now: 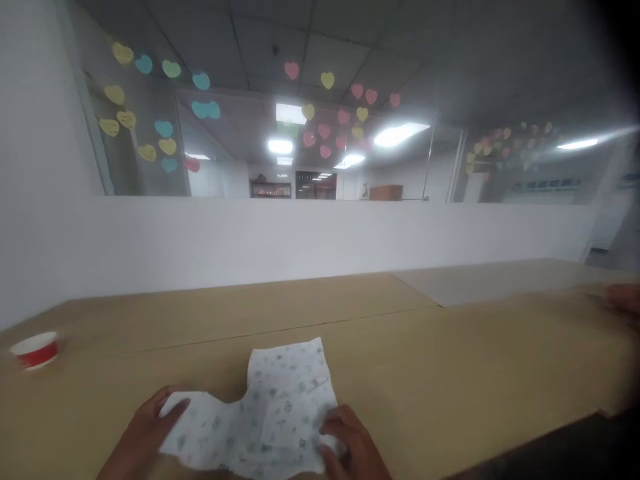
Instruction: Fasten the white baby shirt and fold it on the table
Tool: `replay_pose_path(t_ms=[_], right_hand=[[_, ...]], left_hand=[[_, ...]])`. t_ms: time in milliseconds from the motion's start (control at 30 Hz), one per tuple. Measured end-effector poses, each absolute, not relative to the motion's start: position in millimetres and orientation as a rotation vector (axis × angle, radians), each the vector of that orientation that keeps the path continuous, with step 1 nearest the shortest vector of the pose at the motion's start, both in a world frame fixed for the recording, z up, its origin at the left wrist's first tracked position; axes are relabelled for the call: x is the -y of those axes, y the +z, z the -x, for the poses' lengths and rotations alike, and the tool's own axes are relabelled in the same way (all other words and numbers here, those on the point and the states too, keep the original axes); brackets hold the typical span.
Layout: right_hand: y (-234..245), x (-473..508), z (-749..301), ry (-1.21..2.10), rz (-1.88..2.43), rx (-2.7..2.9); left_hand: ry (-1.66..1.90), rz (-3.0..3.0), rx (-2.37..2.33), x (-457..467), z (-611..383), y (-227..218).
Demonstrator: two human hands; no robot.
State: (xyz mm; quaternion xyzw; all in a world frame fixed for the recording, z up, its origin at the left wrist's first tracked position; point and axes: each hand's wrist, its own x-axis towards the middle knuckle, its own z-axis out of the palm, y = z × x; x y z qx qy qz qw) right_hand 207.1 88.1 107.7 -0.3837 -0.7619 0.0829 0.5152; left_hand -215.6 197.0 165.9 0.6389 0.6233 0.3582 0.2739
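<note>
A white cloth with a small grey-green print lies rumpled on the light wooden table, near its front edge. My left hand rests on the cloth's left end, with the fingers curled over the fabric's edge. My right hand grips the cloth's lower right corner, fingers bent and pinched on the fabric. Both wrists run off the bottom of the picture.
A small red and white paper cup stands at the table's far left. Another person's hand shows blurred at the right edge. A white half-wall backs the table, with glass panes bearing coloured heart stickers above it.
</note>
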Motion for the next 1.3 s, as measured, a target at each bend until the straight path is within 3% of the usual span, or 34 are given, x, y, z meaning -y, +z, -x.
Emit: replay_pose_path(t_ms=[67, 167, 233, 267, 600, 733, 1000, 1300], right_hand=[[108, -93, -188, 0.41, 0.948, 1.718], [115, -106, -163, 1.132, 0.94, 1.406], [122, -114, -155, 1.544, 0.892, 1.092], [126, -117, -154, 1.599, 0.923, 0.996], [119, -118, -188, 1.025, 1.443, 1.177], [115, -118, -192, 0.655, 1.382, 1.263], [113, -103, -207, 0.488, 1.313, 1.713], [93, -110, -203, 0.171, 1.408, 1.855]], left_hand=[[1.083, -1.512, -1.602, -185, 169, 185], [1.182, -1.586, -1.388, -162, 85, 202], [0.955, -1.595, -1.112, -144, 38, 204], [0.853, -1.63, -0.963, -136, 23, 201], [0.649, -2.278, -1.098, -112, 62, 132], [0.734, -2.23, -1.126, -114, 60, 133], [0.654, -2.172, -1.24, -117, 82, 136], [0.507, -2.426, -1.176, -108, 94, 134]])
